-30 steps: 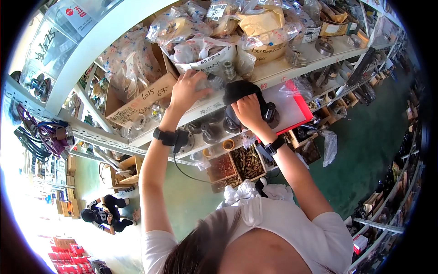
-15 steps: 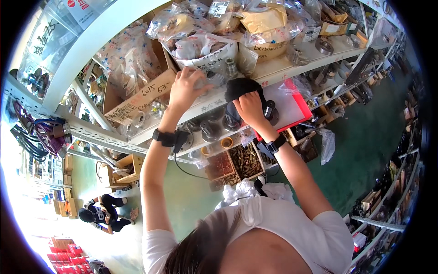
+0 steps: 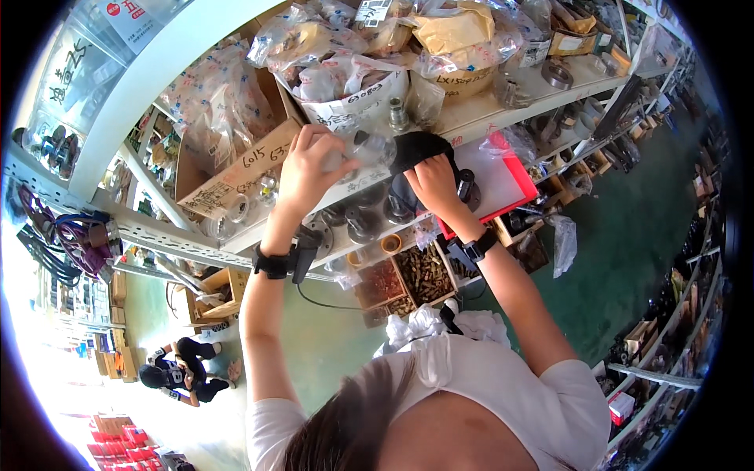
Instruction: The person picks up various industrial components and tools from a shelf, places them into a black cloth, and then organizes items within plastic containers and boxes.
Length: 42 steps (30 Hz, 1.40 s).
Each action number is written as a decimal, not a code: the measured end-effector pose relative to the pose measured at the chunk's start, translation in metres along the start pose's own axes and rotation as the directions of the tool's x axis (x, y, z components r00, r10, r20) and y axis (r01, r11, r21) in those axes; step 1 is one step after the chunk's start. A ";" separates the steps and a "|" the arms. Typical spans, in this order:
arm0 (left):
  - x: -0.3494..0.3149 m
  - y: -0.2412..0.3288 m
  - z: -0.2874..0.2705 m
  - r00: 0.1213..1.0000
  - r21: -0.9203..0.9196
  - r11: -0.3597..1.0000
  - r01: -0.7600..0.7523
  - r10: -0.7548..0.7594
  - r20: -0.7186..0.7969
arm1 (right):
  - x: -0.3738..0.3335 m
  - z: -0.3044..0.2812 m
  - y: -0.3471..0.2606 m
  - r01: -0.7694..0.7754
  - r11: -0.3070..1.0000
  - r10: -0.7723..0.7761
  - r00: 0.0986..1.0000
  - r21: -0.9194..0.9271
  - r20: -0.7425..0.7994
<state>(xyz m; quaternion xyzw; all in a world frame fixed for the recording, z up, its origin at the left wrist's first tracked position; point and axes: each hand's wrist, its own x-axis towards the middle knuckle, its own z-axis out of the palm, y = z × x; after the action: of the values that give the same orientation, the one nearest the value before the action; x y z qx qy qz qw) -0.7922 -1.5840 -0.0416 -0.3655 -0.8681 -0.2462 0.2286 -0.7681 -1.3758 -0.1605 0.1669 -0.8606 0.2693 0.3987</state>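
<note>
At the front of the shelf, my left hand (image 3: 308, 166) curls its fingers and thumb around a clear plastic bag (image 3: 372, 149) with a dark small part showing inside. Just to the right, my right hand (image 3: 430, 185) grips a black cloth (image 3: 422, 147); its fingertips are partly hidden in the folds. The cloth is bunched over the shelf edge, beside the bag. Below it, dark metal flanged parts (image 3: 362, 225) stand on the lower shelf, close to a red-edged tray (image 3: 491, 191).
Left of my left hand stands a cardboard box (image 3: 236, 177) of bagged parts. Behind are a white tub (image 3: 357, 100) and a metal fitting (image 3: 398, 115). Bins of brass-coloured pieces (image 3: 424, 275) sit lower down. A person (image 3: 184, 369) crouches far off at the left.
My left hand has come down and slightly left, its fingers curling in around the clear bag, which now shows plainly beside the cloth. My right hand stays on the cloth, almost unmoved.
</note>
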 end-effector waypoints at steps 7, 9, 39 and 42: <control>-0.093 0.039 -0.035 0.996 0.123 0.989 0.079 -0.073 -0.047 | 0.021 -0.009 -0.019 -0.054 0.997 0.066 0.965 -0.057 0.255; -0.134 0.045 -0.035 0.976 0.066 0.976 0.209 -0.204 -0.075 | 0.031 0.006 -0.028 0.034 0.997 -0.054 0.960 0.075 0.276; -0.181 0.090 -0.011 0.926 0.035 0.931 0.364 -0.366 0.095 | 0.066 0.043 -0.047 -0.226 0.974 0.204 0.864 -0.008 0.460; -0.186 0.090 -0.008 0.928 0.053 0.933 0.357 -0.361 0.090 | 0.050 0.030 -0.039 -0.280 0.959 0.273 0.865 -0.047 0.420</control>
<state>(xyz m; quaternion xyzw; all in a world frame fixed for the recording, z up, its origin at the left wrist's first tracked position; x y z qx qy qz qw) -0.6067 -1.6311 -0.1192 -0.2082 -0.9346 -0.2503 0.1435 -0.7974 -1.4281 -0.1248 0.0994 -0.9392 0.2877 0.1589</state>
